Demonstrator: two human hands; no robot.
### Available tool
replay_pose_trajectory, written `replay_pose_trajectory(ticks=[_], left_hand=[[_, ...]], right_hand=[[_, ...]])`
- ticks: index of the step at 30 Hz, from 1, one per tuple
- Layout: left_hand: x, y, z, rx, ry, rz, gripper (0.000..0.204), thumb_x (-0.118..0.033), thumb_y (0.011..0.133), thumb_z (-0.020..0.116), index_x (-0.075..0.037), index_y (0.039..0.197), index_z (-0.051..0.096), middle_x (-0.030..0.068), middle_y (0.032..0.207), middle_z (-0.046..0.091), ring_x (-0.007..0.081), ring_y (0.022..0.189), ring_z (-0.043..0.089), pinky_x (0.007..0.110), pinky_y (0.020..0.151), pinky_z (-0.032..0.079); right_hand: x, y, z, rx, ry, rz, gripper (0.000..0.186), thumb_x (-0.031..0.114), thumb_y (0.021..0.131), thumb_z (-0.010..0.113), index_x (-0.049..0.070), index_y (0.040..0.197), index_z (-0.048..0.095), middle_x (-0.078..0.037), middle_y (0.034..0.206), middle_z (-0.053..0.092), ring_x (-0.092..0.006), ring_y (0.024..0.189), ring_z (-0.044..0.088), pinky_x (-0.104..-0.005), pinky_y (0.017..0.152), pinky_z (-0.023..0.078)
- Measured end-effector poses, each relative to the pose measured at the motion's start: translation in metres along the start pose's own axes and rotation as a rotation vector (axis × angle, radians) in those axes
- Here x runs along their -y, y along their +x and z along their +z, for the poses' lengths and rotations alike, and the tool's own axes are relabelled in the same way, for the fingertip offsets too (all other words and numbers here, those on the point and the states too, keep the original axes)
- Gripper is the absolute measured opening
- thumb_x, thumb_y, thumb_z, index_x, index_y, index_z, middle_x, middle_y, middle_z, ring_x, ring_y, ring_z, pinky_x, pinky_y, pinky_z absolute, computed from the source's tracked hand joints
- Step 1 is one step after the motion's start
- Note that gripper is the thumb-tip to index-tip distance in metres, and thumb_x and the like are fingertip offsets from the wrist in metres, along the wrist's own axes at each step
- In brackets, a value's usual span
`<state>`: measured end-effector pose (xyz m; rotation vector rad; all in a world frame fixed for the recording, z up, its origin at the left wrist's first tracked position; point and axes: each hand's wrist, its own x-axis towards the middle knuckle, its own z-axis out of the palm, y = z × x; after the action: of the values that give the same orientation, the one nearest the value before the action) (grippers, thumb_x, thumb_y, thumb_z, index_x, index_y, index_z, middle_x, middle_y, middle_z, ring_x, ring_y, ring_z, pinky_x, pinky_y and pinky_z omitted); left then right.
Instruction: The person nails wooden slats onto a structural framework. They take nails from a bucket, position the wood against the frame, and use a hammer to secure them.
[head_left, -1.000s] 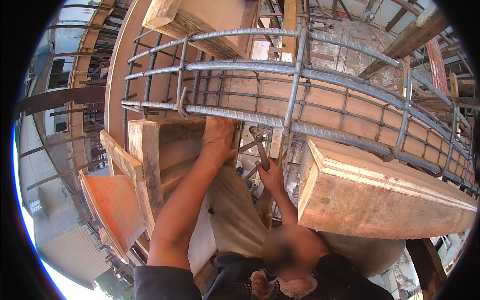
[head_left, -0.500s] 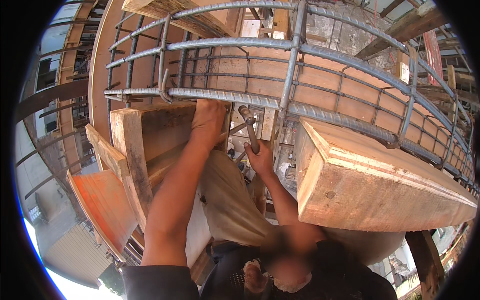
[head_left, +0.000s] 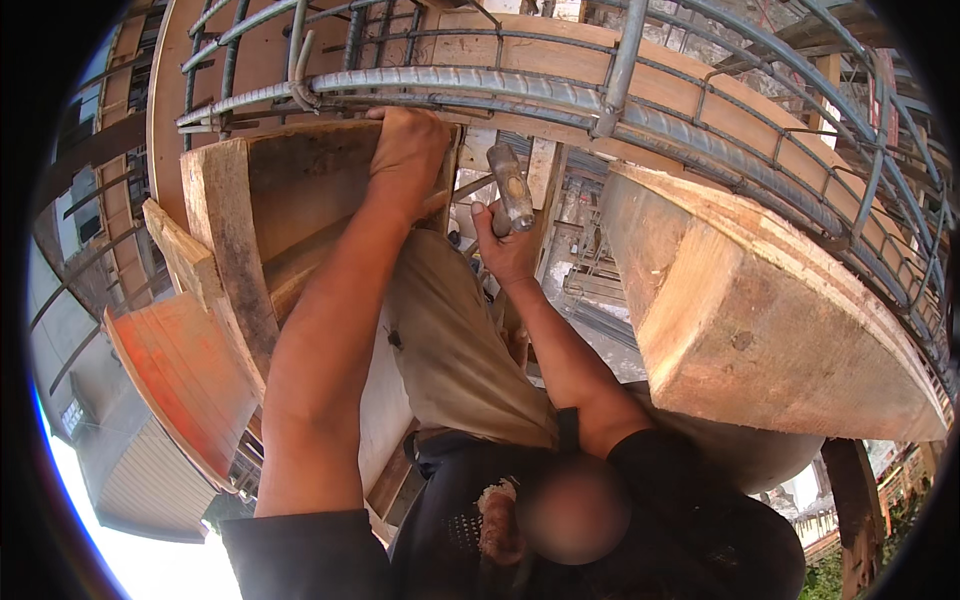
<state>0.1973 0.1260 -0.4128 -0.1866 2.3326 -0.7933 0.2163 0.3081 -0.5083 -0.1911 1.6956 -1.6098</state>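
Note:
My left hand (head_left: 408,150) is closed over the upper edge of a wooden formwork panel (head_left: 310,185), just below the steel bars; some of its fingertips are hidden behind the edge. Between that panel and a second wooden form on the right, my right hand (head_left: 508,250) grips a hammer (head_left: 512,185). The worn metal head tilts up toward me and hides most of the handle. Nothing touches the hammer head.
A cage of ribbed steel bars (head_left: 460,82) runs across the front, with plywood behind it. The thick timber form (head_left: 770,330) stands at right. An orange-stained curved board (head_left: 185,370) leans at left. Through the gap, bars and planks (head_left: 600,290) lie far below.
The hammer has swung up and back toward me, so its head looks larger. My left hand keeps its hold on the panel. The whole view has shifted slightly, with the bars higher up.

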Motion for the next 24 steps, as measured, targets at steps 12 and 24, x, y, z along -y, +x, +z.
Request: replay_pose_trajectory(ticks=[12,24], left_hand=[[0.004,-0.001,-0.020,-0.089,0.011,0.051,0.034,-0.030,0.083,0.067,-0.005,0.105,0.074,0.0144,0.098,0.075,0.0291,0.090,0.074,0.054,0.079,0.057],[0.001,0.014,-0.013,0.042,-0.068,0.057,0.054,-0.039,0.062,0.082,-0.008,0.105,0.076,0.0108,0.100,0.077,0.0280,0.091,0.074,0.057,0.081,0.057]], right_hand=[[-0.013,0.008,0.002,-0.019,-0.101,0.154,0.036,0.037,0.095,0.069,0.003,0.083,0.065,-0.007,0.060,0.057,-0.0177,0.060,0.055,-0.0374,0.061,0.046],[-0.056,0.004,-0.001,0.024,-0.269,0.129,0.033,0.034,0.094,0.069,0.001,0.091,0.068,-0.013,0.068,0.064,-0.0196,0.063,0.063,-0.0358,0.061,0.048]])
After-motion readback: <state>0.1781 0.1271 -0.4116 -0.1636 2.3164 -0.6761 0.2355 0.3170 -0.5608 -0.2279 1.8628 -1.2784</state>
